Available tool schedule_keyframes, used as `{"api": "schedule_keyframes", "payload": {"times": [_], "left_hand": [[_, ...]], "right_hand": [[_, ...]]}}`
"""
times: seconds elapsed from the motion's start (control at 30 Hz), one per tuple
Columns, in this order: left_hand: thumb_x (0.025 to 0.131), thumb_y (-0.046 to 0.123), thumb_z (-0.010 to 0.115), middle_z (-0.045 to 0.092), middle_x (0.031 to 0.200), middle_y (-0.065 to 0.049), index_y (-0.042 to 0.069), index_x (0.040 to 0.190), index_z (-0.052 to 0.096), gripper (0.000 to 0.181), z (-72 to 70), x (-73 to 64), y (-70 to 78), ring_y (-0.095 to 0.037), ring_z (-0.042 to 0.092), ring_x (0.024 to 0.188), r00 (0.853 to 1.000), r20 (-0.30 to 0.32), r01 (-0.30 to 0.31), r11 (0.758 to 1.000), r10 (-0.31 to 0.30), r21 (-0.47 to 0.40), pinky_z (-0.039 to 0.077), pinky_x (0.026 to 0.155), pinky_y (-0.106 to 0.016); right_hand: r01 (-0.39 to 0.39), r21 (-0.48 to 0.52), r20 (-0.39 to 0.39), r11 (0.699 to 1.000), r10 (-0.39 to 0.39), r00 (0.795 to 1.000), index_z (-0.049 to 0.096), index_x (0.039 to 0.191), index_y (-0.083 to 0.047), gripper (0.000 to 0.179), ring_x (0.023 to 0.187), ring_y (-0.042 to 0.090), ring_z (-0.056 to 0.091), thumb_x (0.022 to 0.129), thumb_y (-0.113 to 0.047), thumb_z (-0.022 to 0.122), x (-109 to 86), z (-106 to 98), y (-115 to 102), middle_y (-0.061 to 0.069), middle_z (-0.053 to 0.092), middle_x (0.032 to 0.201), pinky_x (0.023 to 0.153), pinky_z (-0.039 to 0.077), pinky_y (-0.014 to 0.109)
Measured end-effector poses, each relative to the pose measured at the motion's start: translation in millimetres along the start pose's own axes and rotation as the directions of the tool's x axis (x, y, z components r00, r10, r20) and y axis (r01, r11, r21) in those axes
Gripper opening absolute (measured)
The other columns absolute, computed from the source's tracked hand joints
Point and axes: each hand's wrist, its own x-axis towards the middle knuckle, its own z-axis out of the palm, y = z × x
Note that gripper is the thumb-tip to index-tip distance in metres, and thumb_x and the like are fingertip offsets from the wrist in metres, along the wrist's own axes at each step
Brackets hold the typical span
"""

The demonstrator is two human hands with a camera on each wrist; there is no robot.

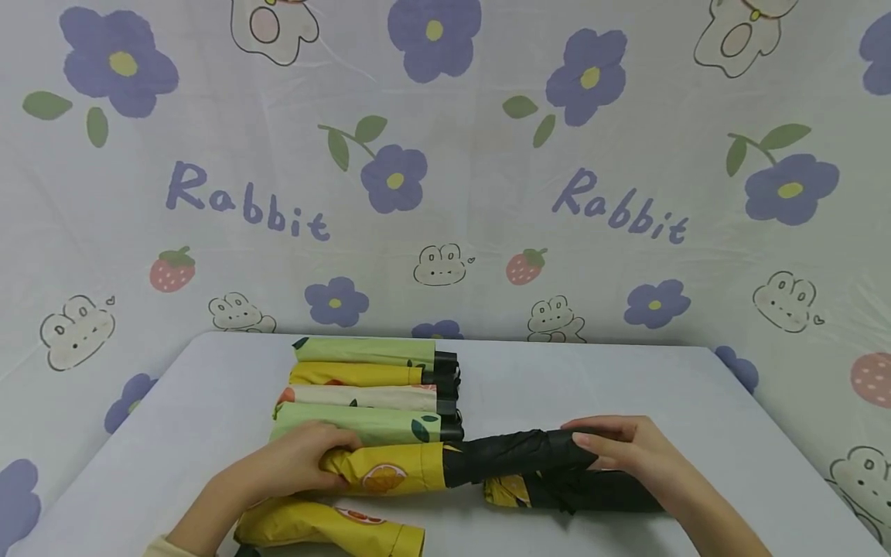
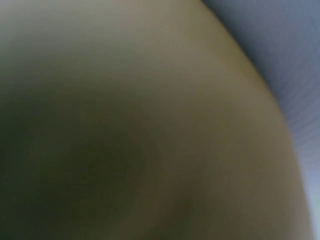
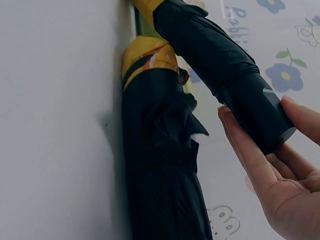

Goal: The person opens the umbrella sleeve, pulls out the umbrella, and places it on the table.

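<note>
A folded black umbrella (image 1: 522, 455) lies partly inside a yellow cover (image 1: 379, 469) with an orange-slice print. My left hand (image 1: 299, 462) grips the cover near its far left end. My right hand (image 1: 626, 445) pinches the umbrella's black handle end between thumb and fingers, clearer in the right wrist view, where the handle (image 3: 262, 112) shows. Below it, a second black umbrella (image 1: 605, 492) with a yellow patterned end lies on the table. Another yellow cover (image 1: 334, 526) lies at the front left. The left wrist view is blurred and mostly blocked.
Behind my left hand, several covered umbrellas lie side by side, among them a light green one (image 1: 365, 350), a yellow one (image 1: 376, 374) and a cream one (image 1: 376, 397). They rest on a white table (image 1: 592, 387) before a patterned cloth (image 1: 473, 216).
</note>
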Motion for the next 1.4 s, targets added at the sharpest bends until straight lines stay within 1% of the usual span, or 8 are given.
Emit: {"api": "schedule_keyframes", "payload": {"times": [0.1,0.33,0.47,0.63,0.73,0.97,1.13,1.4], "left_hand": [[0.078,0.022,0.081,0.066,0.096,0.018,0.029,0.101,0.066,0.029,-1.1,-0.2,0.0,0.001,0.053,0.086,1.000,0.006,0.013,1.000,-0.013,-0.002,0.048,0.078,-0.027],[0.080,0.021,0.080,0.065,0.095,0.017,0.028,0.101,0.065,0.026,-1.5,-0.5,-0.7,0.001,0.052,0.084,0.999,0.018,0.030,1.000,-0.030,-0.008,0.047,0.076,-0.025],[0.081,0.022,0.079,0.065,0.097,0.017,0.028,0.102,0.066,0.026,-2.2,-0.6,-0.6,0.001,0.053,0.086,0.999,0.024,0.040,0.999,-0.040,-0.012,0.048,0.077,-0.026],[0.081,0.022,0.078,0.066,0.097,0.016,0.027,0.103,0.066,0.026,-3.5,-0.9,-0.1,0.001,0.053,0.085,0.999,0.031,0.041,0.999,-0.040,-0.027,0.048,0.076,-0.025],[0.081,0.021,0.078,0.065,0.096,0.016,0.027,0.103,0.066,0.025,-3.7,-1.2,-0.7,0.001,0.052,0.083,0.999,0.033,0.037,0.999,-0.036,-0.029,0.046,0.074,-0.024],[0.082,0.020,0.078,0.064,0.094,0.017,0.027,0.102,0.066,0.025,-2.7,-1.0,-3.9,0.001,0.051,0.081,0.999,0.035,0.034,0.999,-0.033,-0.040,0.046,0.072,-0.023],[0.082,0.020,0.078,0.065,0.097,0.017,0.027,0.103,0.066,0.025,-2.3,-0.4,-4.1,0.001,0.052,0.083,0.999,0.033,0.036,0.999,-0.035,-0.038,0.047,0.074,-0.024],[0.082,0.022,0.078,0.065,0.098,0.016,0.027,0.104,0.066,0.025,-2.5,-0.6,-3.5,0.001,0.053,0.085,0.998,0.036,0.046,0.999,-0.045,-0.028,0.048,0.075,-0.025]], "right_hand": [[0.008,0.001,0.003,1.000,-0.008,1.000,0.062,0.129,-0.003,0.043,0.106,0.011,0.063,0.096,-0.030,0.061,-0.9,-5.8,3.4,0.006,0.066,0.126,0.091,0.055,0.039],[0.011,0.012,-0.002,1.000,-0.011,1.000,0.061,0.130,-0.002,0.043,0.105,0.007,0.064,0.096,-0.029,0.061,-5.0,-18.9,9.8,-0.003,0.068,0.120,0.089,0.054,0.029],[0.016,0.008,-0.005,1.000,-0.016,1.000,0.061,0.130,-0.003,0.041,0.105,0.006,0.064,0.097,-0.028,0.059,-7.5,-26.9,13.7,-0.010,0.068,0.117,0.088,0.053,0.028],[0.052,0.022,0.019,0.998,-0.053,0.998,0.059,0.131,0.000,0.039,0.107,0.003,0.063,0.099,-0.024,0.056,-10.5,-37.1,18.3,-0.015,0.068,0.115,0.088,0.054,0.026],[0.054,0.027,0.032,0.998,-0.055,0.998,0.059,0.132,-0.001,0.038,0.107,0.001,0.063,0.100,-0.023,0.054,-12.5,-43.1,21.3,-0.018,0.067,0.115,0.088,0.054,0.025],[0.099,0.085,0.067,0.991,-0.105,0.992,0.061,0.131,-0.006,0.032,0.107,0.003,0.065,0.103,-0.015,0.048,-15.8,-58.8,30.9,-0.016,0.069,0.116,0.088,0.054,0.023],[0.101,0.120,0.086,0.988,-0.112,0.990,0.060,0.133,-0.008,0.033,0.110,0.003,0.065,0.104,-0.014,0.044,-18.6,-71.1,38.8,-0.014,0.068,0.119,0.089,0.052,0.019],[0.089,0.174,0.060,0.981,-0.101,0.993,0.060,0.133,-0.008,0.033,0.110,0.003,0.065,0.104,-0.012,0.043,-23.1,-87.7,50.9,-0.013,0.069,0.120,0.091,0.054,0.022]]}}
